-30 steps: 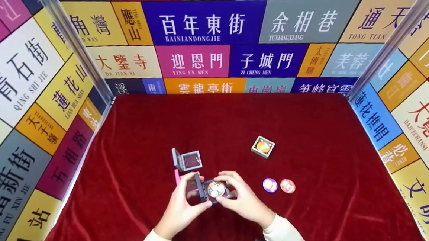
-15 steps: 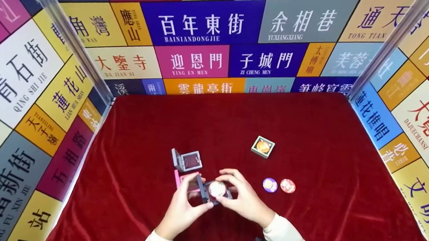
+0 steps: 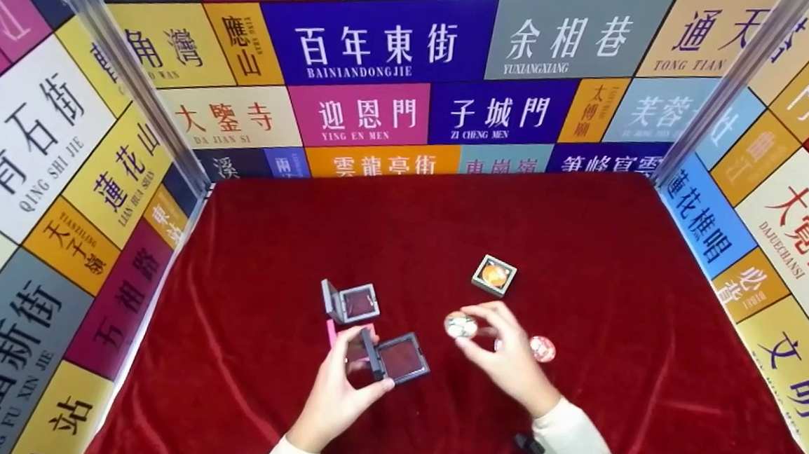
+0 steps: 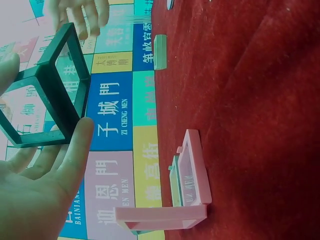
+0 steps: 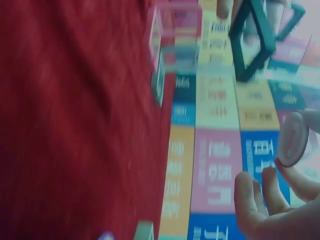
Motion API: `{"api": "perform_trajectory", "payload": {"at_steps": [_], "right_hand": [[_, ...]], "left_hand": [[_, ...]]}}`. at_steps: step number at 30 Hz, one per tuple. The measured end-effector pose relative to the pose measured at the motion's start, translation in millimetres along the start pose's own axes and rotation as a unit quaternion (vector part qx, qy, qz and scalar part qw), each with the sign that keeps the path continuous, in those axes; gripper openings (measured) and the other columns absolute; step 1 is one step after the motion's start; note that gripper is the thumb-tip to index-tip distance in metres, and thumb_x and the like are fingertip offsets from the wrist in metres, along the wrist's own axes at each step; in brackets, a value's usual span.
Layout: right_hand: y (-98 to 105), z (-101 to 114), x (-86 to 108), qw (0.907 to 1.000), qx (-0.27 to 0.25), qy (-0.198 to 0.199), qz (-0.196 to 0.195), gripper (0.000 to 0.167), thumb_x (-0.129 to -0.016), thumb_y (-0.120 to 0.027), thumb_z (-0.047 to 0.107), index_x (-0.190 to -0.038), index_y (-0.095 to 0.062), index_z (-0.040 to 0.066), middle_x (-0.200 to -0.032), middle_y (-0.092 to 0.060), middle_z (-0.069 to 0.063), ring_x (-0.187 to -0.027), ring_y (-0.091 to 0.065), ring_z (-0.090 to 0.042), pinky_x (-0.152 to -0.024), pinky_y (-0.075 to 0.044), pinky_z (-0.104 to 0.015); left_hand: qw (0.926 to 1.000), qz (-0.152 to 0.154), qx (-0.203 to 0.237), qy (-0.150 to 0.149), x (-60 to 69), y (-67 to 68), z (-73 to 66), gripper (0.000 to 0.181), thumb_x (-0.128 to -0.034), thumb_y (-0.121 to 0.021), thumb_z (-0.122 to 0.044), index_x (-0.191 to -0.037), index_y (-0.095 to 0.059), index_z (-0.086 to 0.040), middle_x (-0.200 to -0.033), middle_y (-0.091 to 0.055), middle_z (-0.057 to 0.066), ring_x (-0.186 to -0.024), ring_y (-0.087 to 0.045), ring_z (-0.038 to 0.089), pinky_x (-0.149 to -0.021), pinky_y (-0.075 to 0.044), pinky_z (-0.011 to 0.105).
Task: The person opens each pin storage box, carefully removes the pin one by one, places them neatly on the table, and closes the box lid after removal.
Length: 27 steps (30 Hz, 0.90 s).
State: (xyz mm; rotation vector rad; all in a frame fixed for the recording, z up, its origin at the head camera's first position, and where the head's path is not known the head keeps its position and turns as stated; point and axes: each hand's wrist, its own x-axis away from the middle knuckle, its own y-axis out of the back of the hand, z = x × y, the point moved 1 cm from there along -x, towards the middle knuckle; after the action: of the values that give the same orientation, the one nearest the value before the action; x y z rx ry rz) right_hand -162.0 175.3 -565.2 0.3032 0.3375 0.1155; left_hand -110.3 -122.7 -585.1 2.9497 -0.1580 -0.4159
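My left hand holds a black hinged display frame, unfolded, its two halves at an angle; clear windows show in the left wrist view's black frame. To its right, above the cloth, my right hand pinches a round patterned badge between thumb and fingers. The right wrist view shows the pale, rimmed side of the badge. A red-and-white badge lies beside the right hand, which mostly hides a purple badge.
An unfolded grey display frame stands beyond the left hand. A pink display frame is partly hidden behind that hand. A small square frame with an orange round piece lies farther back. Printed panels wall in the red cloth.
My right hand has lifted the patterned badge away from the black frame and moved right and slightly back with it. My left hand still holds the frame in nearly the same place.
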Motion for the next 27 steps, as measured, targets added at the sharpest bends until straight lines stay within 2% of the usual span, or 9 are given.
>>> {"api": "perform_trajectory", "payload": {"at_steps": [2, 5, 7, 10, 12, 16, 22, 27], "right_hand": [[14.0, -17.2, 0.4, 0.999, 0.042, -0.013, 0.006, 0.044, -0.089, -0.091, 0.011, -0.13, -0.076, 0.013, -0.125, -0.064, -0.001, -0.106, -0.069, -0.025, -0.091, -0.061, -0.038], [35.5, -29.5, 3.5, 0.9928, 0.116, -0.021, 0.023, 0.043, -0.089, -0.092, 0.014, -0.129, -0.077, 0.008, -0.118, -0.066, 0.001, -0.101, -0.067, -0.023, -0.088, -0.06, -0.04], [49.7, -38.0, 7.3, 0.986, 0.158, -0.021, 0.047, 0.041, -0.09, -0.091, 0.016, -0.126, -0.076, 0.006, -0.113, -0.068, 0.002, -0.098, -0.066, -0.023, -0.085, -0.058, -0.037], [69.4, -50.4, 15.5, 0.9778, 0.187, -0.015, 0.093, 0.037, -0.091, -0.09, 0.018, -0.123, -0.076, 0.005, -0.108, -0.068, 0.003, -0.092, -0.065, -0.023, -0.081, -0.054, -0.036], [80.6, -57.2, 21.5, 0.9745, 0.189, -0.02, 0.12, 0.035, -0.092, -0.09, 0.017, -0.121, -0.076, 0.005, -0.107, -0.068, 0.003, -0.092, -0.065, -0.02, -0.081, -0.054, -0.034], [97.7, -67.7, 30.6, 0.9724, 0.179, -0.03, 0.146, 0.034, -0.091, -0.09, 0.015, -0.119, -0.074, 0.003, -0.104, -0.068, 0.002, -0.09, -0.067, -0.019, -0.08, -0.058, -0.035], [109.9, -76.2, 35.0, 0.9643, 0.211, -0.025, 0.159, 0.036, -0.088, -0.092, 0.012, -0.118, -0.074, 0.003, -0.096, -0.064, 0.003, -0.086, -0.065, -0.017, -0.078, -0.056, -0.035], [111.1, -77.8, 37.5, 0.9595, 0.226, -0.026, 0.166, 0.035, -0.084, -0.094, 0.012, -0.114, -0.075, 0.005, -0.09, -0.062, 0.005, -0.081, -0.063, -0.017, -0.074, -0.053, -0.033]], "left_hand": [[1.0, -0.004, -0.006, 0.002, 0.4, 1.6, 1.0, 0.081, -0.0811, -0.096, -0.003, -0.148, -0.052, -0.018, -0.138, -0.064, -0.001, -0.121, -0.067, 0.031, -0.1, -0.059, 0.039], [0.9999, -0.011, -0.012, -0.001, 1.1, 2.6, 2.4, 0.081, -0.0804, -0.096, -0.003, -0.148, -0.053, -0.014, -0.137, -0.065, -0.001, -0.122, -0.066, 0.029, -0.099, -0.059, 0.04], [0.9998, -0.014, -0.013, -0.003, 1.5, 2.5, 2.8, 0.081, -0.0798, -0.096, -0.002, -0.147, -0.053, -0.012, -0.136, -0.065, -0.001, -0.122, -0.066, 0.029, -0.099, -0.059, 0.04], [0.9997, -0.019, -0.016, -0.008, 1.7, 1.7, 3.6, 0.081, -0.0793, -0.096, 0.0, -0.148, -0.053, -0.011, -0.136, -0.065, 0.0, -0.12, -0.066, 0.033, -0.097, -0.059, 0.041], [0.9995, -0.024, -0.017, -0.007, 1.9, 1.5, 4.6, 0.082, -0.0789, -0.096, 0.001, -0.148, -0.053, -0.013, -0.136, -0.065, 0.0, -0.12, -0.066, 0.034, -0.097, -0.06, 0.042], [0.9994, -0.029, -0.018, -0.003, 2.4, 2.1, 6.6, 0.083, -0.0786, -0.095, 0.003, -0.148, -0.053, -0.013, -0.135, -0.065, 0.001, -0.119, -0.066, 0.035, -0.096, -0.06, 0.045], [0.9995, -0.026, -0.015, 0.0, 2.7, 4.2, 6.4, 0.08, -0.0806, -0.095, -0.001, -0.147, -0.054, -0.015, -0.134, -0.066, -0.001, -0.119, -0.066, 0.032, -0.098, -0.059, 0.05], [0.9994, -0.024, -0.022, 0.005, 3.0, 4.9, 5.1, 0.079, -0.0807, -0.095, 0.0, -0.147, -0.054, -0.014, -0.134, -0.066, 0.003, -0.121, -0.065, 0.032, -0.098, -0.058, 0.054]]}}
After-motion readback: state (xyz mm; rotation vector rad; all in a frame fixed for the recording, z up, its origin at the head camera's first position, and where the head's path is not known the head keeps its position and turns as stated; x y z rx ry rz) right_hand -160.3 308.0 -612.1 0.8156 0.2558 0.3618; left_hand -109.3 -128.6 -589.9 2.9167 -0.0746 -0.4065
